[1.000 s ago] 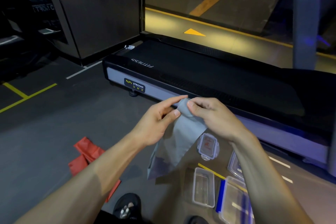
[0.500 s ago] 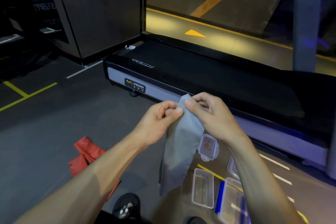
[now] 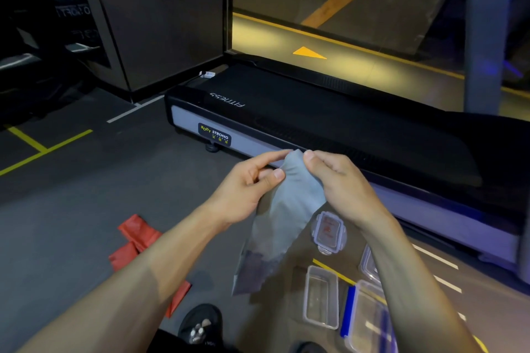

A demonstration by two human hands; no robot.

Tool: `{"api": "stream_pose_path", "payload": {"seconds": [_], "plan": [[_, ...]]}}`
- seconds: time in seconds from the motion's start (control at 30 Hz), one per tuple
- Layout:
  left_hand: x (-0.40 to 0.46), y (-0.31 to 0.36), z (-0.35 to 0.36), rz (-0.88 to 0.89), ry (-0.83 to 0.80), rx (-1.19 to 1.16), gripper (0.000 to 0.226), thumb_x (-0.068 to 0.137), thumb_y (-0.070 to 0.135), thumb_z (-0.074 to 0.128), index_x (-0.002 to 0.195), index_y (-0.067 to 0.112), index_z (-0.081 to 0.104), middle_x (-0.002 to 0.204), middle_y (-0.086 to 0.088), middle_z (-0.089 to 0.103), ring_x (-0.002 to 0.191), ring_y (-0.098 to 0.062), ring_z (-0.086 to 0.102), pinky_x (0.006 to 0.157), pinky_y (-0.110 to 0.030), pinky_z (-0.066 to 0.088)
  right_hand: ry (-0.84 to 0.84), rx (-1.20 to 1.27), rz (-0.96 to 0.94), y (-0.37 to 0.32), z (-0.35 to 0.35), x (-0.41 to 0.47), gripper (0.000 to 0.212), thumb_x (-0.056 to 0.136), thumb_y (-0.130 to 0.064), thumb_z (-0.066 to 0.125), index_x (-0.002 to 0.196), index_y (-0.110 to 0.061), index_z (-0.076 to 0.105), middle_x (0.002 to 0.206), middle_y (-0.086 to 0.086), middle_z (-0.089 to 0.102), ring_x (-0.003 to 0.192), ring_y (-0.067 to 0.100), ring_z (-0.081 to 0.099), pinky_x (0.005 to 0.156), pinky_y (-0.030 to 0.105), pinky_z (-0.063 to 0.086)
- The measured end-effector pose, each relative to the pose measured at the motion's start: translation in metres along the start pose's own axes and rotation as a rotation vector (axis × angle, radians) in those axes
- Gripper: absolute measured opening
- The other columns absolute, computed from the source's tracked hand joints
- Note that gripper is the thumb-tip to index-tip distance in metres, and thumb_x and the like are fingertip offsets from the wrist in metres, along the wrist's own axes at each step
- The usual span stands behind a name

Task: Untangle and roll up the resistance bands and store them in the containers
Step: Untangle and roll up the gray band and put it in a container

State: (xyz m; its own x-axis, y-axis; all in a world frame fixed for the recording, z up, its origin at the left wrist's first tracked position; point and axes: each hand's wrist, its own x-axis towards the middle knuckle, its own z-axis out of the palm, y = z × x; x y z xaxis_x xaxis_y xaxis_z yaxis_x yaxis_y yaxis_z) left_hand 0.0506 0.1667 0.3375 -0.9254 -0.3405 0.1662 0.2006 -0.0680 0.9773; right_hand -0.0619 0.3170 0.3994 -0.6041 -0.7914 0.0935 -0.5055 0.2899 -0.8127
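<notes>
- Treadmill sits ahead of us; red band lies untouched on the floor at left
- Grey band hangs wider than half a second ago, so we're flattening it to roll
- Left hand and right hand pinch its top
- Open tub waits below

Black treadmill, black shoe

two resistance bands, two open containers, one treadmill
</notes>
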Motion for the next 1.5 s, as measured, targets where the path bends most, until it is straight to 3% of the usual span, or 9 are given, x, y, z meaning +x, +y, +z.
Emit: {"api": "stream_pose_path", "payload": {"seconds": [0.17, 0.4, 0.57, 0.77, 1.13, 1.2, 1.3, 1.4, 1.5], "plan": [[0.001, -0.001, 0.004, 0.049, 0.011, 0.111, 0.04, 0.101, 0.019, 0.055, 0.141, 0.015, 0.056, 0.102, -0.031, 0.069, 0.096, -0.023, 0.064, 0.089, -0.042, 0.051, -0.039, 0.029, 0.035, 0.009, 0.0, 0.003, 0.07, 0.096, -0.066, 0.037, 0.087, 0.001, 0.055, 0.071, 0.005, 0.052, 0.068, 0.016, 0.046, 0.067, 0.047, 0.04], [0.001, -0.002, 0.007, 0.055, 0.096, 0.121, 0.02, 0.104, 0.014, 0.055, 0.115, -0.001, 0.062, 0.098, -0.024, 0.072, 0.089, -0.019, 0.068, 0.082, -0.029, 0.055, -0.121, 0.076, 0.067, 0.015, 0.003, 0.0, 0.063, 0.082, -0.077, 0.059, 0.104, -0.019, 0.072, 0.1, 0.008, 0.076, 0.093, 0.028, 0.071, 0.088, 0.053, 0.054], [-0.001, -0.004, 0.011, -0.036, 0.082, -0.02, 0.027, 0.096, 0.028, 0.064, 0.104, 0.003, 0.065, 0.088, -0.015, 0.072, 0.079, -0.019, 0.068, 0.072, -0.029, 0.055, 0.026, 0.061, 0.002, 0.014, 0.002, 0.0, 0.036, 0.081, -0.057, 0.069, 0.101, -0.027, 0.067, 0.095, -0.004, 0.075, 0.089, 0.014, 0.072, 0.081, 0.045, 0.057], [-0.007, -0.002, 0.004, -0.046, -0.03, 0.057, 0.018, 0.103, 0.008, 0.05, 0.093, 0.003, 0.064, 0.078, 0.004, 0.071, 0.068, -0.006, 0.063, 0.063, -0.018, 0.049, 0.074, 0.101, -0.023, 0.014, -0.008, -0.001, 0.013, 0.096, -0.037, 0.071, 0.101, -0.026, 0.071, 0.094, -0.004, 0.075, 0.086, 0.012, 0.072, 0.074, 0.034, 0.055], [-0.003, 0.0, 0.004, -0.024, -0.038, 0.116, 0.025, 0.105, 0.008, 0.047, 0.09, 0.01, 0.067, 0.076, 0.01, 0.07, 0.069, -0.001, 0.062, 0.065, -0.016, 0.048, -0.012, 0.111, 0.001, 0.01, -0.006, 0.0, 0.042, 0.094, -0.058, 0.06, 0.093, -0.018, 0.073, 0.088, 0.008, 0.071, 0.082, 0.016, 0.065, 0.081, 0.048, 0.051], [-0.002, -0.001, 0.006, -0.006, -0.016, 0.158, 0.022, 0.105, 0.009, 0.049, 0.093, 0.009, 0.067, 0.079, 0.007, 0.07, 0.073, -0.003, 0.061, 0.067, -0.018, 0.049, -0.071, 0.108, -0.001, 0.012, -0.005, 0.0, 0.067, 0.088, -0.072, 0.053, 0.094, -0.007, 0.067, 0.083, 0.021, 0.059, 0.074, 0.021, 0.051, 0.073, 0.048, 0.042], [-0.001, -0.007, 0.008, 0.022, 0.008, 0.194, 0.022, 0.101, 0.022, 0.056, 0.12, 0.012, 0.063, 0.076, -0.016, 0.064, 0.072, -0.022, 0.055, 0.07, -0.043, 0.047, -0.119, 0.092, 0.012, 0.017, -0.006, 0.001, 0.072, 0.087, -0.077, 0.048, 0.093, -0.008, 0.067, 0.077, 0.006, 0.046, 0.072, 0.018, 0.041, 0.071, 0.041, 0.033], [0.0, -0.008, 0.006, 0.038, -0.007, 0.244, 0.044, 0.103, 0.023, 0.055, 0.146, 0.03, 0.047, 0.066, -0.02, 0.045, 0.062, -0.026, 0.039, 0.063, -0.038, 0.039, -0.163, 0.086, 0.046, 0.019, -0.005, -0.001, 0.086, 0.079, -0.092, 0.046, 0.099, -0.011, 0.069, 0.08, 0.004, 0.051, 0.073, 0.018, 0.045, 0.072, 0.042, 0.035], [-0.002, -0.004, 0.008, 0.07, -0.046, 0.243, 0.036, 0.105, 0.014, 0.052, 0.141, 0.019, 0.054, 0.107, -0.016, 0.072, 0.1, -0.029, 0.07, 0.094, -0.045, 0.056, -0.191, 0.173, 0.098, 0.021, -0.005, 0.0, 0.064, 0.088, -0.077, 0.05, 0.1, -0.021, 0.077, 0.093, -0.004, 0.076, 0.087, 0.02, 0.069, 0.086, 0.048, 0.049]]}}
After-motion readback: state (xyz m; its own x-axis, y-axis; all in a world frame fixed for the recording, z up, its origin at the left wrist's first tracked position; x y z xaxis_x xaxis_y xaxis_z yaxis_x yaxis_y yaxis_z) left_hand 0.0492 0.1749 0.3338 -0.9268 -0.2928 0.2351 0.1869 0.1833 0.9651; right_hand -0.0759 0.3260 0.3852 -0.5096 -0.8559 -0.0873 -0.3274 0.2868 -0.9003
